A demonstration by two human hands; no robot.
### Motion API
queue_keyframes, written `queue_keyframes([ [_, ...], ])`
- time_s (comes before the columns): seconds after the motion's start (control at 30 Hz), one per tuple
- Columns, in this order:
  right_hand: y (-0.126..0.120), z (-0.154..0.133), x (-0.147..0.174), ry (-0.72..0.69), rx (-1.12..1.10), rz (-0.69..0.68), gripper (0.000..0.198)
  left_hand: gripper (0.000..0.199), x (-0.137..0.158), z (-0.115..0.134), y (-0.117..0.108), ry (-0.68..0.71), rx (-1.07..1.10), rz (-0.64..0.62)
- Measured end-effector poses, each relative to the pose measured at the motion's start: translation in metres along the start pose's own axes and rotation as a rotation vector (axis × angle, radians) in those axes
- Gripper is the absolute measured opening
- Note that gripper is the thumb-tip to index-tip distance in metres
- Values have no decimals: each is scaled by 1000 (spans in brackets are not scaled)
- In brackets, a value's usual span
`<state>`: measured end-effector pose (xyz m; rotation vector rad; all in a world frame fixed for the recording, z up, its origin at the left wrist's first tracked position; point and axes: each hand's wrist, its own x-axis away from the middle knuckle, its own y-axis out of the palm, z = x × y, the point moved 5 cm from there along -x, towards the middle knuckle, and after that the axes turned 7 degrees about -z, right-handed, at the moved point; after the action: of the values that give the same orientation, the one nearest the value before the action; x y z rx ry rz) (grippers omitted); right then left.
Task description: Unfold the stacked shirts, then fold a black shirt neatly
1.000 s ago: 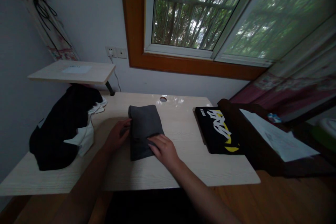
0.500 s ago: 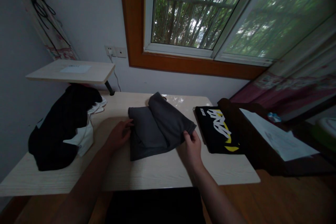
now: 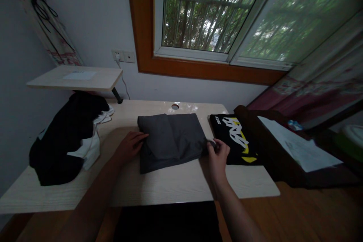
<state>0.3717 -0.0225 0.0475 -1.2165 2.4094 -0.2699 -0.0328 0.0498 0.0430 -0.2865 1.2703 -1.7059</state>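
In front of me a grey garment [image 3: 172, 140] lies on the table, folded into a rough rectangle with a soft crease down its middle. What kind of garment it is I cannot tell. My left hand [image 3: 130, 147] rests at its left edge, fingers stretched out onto the cloth. The lower right corner is pinched between the thumb and fingers of my right hand [image 3: 218, 155]. Just beyond that hand lies a folded black garment [image 3: 234, 140] with white and yellow lettering.
A heap of black clothing [image 3: 65, 136] with white pieces lies on the left of the table [image 3: 170, 189], beside a raised shelf [image 3: 104, 77]. A cable hole [image 3: 175, 106] sits near the back edge. Right of the table, a paper sheet [image 3: 300, 143] lies on a dark brown surface.
The grey garment's upper right part, earlier folded over at a slant, now lies flat and squared out. My right hand has moved right with its corner; my left hand has barely shifted.
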Motion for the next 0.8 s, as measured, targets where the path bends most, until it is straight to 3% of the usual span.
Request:
queue_keyframes([
  [0.1,3,-26,0,-243,274,-24,19,38,-1,-1,3,18,-17,-8],
  [0.17,12,-40,3,-382,361,-117,12,37,-2,-2,4,16,-17,-7],
  [0.33,51,-66,28,-607,238,-522,20,37,-3,0,4,-4,2,-9],
  [0.43,75,-82,50,-708,164,-683,23,37,-3,6,0,-16,20,-12],
  [0.6,110,-97,70,-778,296,-799,43,39,-3,11,-3,-27,61,-15],
  [0.7,123,-99,70,-772,330,-806,27,41,-1,7,0,-14,83,-30],
  [0.8,122,-99,60,-690,186,-760,16,44,2,3,1,-22,92,-43],
])
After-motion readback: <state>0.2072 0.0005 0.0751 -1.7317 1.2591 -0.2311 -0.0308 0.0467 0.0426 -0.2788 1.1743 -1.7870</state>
